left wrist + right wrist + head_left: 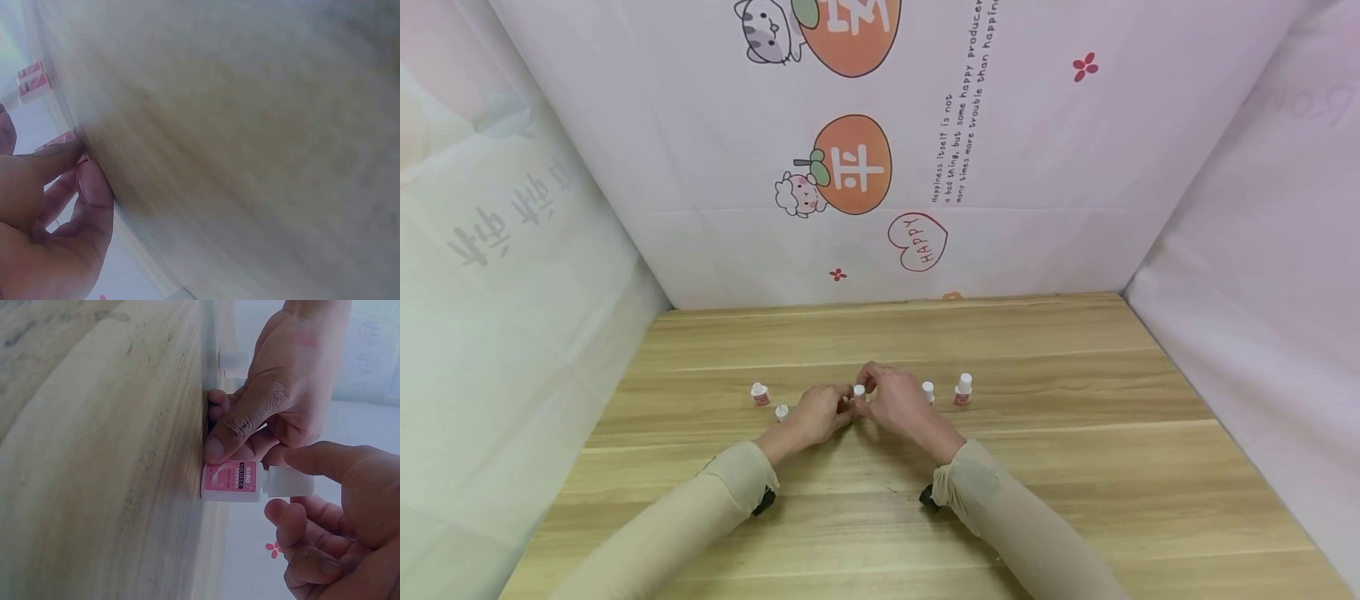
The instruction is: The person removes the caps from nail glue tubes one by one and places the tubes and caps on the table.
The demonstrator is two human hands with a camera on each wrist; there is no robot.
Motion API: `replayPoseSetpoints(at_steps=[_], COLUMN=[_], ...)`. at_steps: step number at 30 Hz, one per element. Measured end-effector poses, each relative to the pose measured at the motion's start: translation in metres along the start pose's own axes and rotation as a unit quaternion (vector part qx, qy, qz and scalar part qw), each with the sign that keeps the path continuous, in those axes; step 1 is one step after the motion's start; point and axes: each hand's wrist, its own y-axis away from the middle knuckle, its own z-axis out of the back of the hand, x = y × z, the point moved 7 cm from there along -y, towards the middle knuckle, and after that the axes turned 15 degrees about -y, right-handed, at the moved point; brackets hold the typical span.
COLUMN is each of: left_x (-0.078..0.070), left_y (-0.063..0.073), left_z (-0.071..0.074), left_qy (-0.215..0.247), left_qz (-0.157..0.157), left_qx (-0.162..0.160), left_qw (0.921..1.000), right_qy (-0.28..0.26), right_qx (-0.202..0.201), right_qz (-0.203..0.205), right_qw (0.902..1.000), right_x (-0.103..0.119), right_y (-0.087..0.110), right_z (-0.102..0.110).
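A small white nail glue bottle (pixel 231 482) with a pink label stands upright on the table between both hands. My left hand (pixel 820 414) pinches it low down, thumb on the label's edge in the right wrist view. Around its white cap (pixel 290 481) curl the thumb and fingers of my right hand (pixel 897 402); the thumb lies on one side, the fingertips close by the other. A bit of the neck shows under the cap. In the left wrist view, the fingers of the left hand (pixel 56 219) cover most of the bottle.
Two similar bottles stand left of the hands, one farther out (pixel 761 395) and a nearer bottle (pixel 782 412) partly behind the left hand. To the right are a partly hidden bottle (pixel 928 392) and another bottle (pixel 962 390). A printed white cloth (pixel 1015 167) rises behind the wooden table (pixel 850 533).
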Motion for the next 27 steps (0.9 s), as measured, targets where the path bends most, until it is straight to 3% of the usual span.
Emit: replayPoseSetpoints(at_steps=[7, 17, 27], left_x=[0.0000, 0.0016, 0.0017], left_y=[-0.0002, -0.0012, -0.0014], left_z=[0.0004, -0.0015, -0.0019], left_qy=[0.001, -0.004, -0.002], left_qz=[-0.003, 0.014, 0.014], left_qx=[-0.014, 0.003, -0.001], left_qw=[0.9999, 0.9999, 0.9999], right_qy=[0.013, 0.015, 0.026], right_qx=[-0.001, 0.001, -0.008], right_qz=[0.009, 0.015, 0.022], right_qw=[0.9999, 0.9998, 0.9994], right_x=[0.0022, 0.0022, 0.0035], right_y=[-0.0002, 0.0003, 0.0003], right_z=[0.0004, -0.0008, 0.0001])
